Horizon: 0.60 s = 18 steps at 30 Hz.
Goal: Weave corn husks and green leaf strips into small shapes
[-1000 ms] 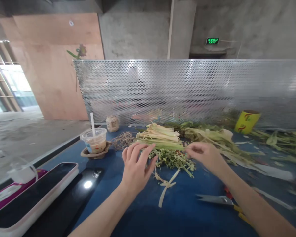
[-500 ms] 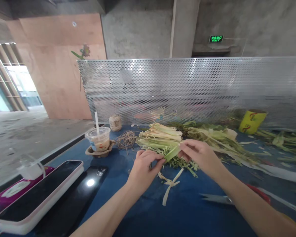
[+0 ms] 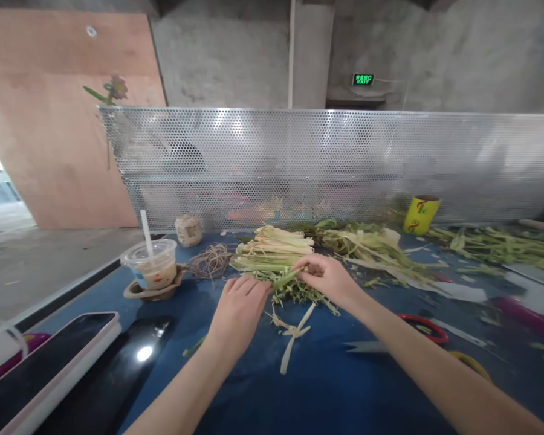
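A narrow green leaf strip (image 3: 284,280) stretches between my two hands over the blue table. My left hand (image 3: 241,309) is closed on its near end, fingertips pressed together. Its other end is pinched between the thumb and fingers of my right hand (image 3: 327,279). Just behind lies a stacked bundle of pale green and cream leaf strips (image 3: 283,241), and chopped green bits (image 3: 310,295) are heaped under the hands. Closer to me rests a small cross-shaped figure of knotted pale strips (image 3: 294,332). Scissors with red handles (image 3: 424,319) lie partly hidden under my right forearm.
On the left stand a lidded drink cup (image 3: 156,275) with straw and two phones, one dark phone (image 3: 113,362) lying flat. Brown twine (image 3: 211,261) sits beside the bundle. Loose leaves (image 3: 372,244) and a yellow roll (image 3: 421,214) are at right, before a perforated metal screen (image 3: 263,157).
The view has turned to the right, so things appear shifted left. The leaf strip is still held by both hands, now turned to look narrower, and my left hand has rolled palm down.
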{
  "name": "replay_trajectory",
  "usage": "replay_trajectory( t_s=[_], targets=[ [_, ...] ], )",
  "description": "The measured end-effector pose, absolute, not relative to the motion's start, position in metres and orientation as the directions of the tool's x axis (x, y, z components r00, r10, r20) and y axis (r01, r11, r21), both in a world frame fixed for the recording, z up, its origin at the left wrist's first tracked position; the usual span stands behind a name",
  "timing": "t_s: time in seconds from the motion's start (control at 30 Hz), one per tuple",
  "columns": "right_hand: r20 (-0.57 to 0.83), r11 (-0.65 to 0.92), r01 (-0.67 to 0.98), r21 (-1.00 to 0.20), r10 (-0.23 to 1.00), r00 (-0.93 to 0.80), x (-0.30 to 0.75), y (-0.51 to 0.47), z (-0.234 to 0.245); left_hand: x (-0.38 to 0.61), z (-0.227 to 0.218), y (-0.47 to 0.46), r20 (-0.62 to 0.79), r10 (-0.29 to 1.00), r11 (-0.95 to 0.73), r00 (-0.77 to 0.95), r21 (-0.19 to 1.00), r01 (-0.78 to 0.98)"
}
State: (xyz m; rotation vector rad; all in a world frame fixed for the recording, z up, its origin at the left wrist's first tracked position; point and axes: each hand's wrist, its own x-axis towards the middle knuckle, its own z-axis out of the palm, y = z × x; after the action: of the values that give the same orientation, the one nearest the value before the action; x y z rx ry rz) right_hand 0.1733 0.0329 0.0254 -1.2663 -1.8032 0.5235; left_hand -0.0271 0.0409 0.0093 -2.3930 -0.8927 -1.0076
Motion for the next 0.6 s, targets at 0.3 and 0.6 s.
replay_trajectory(
  t_s=[0.3,0.6],
  targets=[
    [0.403,0.287,0.808,-0.514,0.913,-0.068,0.210,0.058,0.017,-0.019,0.006,0.038,0.781,0.466,-0.598,0.416,-0.069,0.799],
    [0.488,0.109,0.932,-0.345,0.869,0.080,0.248,0.115,0.009,-0.024,-0.002,0.045,0.717,0.554,-0.565,0.423,-0.049,0.824]
  ],
)
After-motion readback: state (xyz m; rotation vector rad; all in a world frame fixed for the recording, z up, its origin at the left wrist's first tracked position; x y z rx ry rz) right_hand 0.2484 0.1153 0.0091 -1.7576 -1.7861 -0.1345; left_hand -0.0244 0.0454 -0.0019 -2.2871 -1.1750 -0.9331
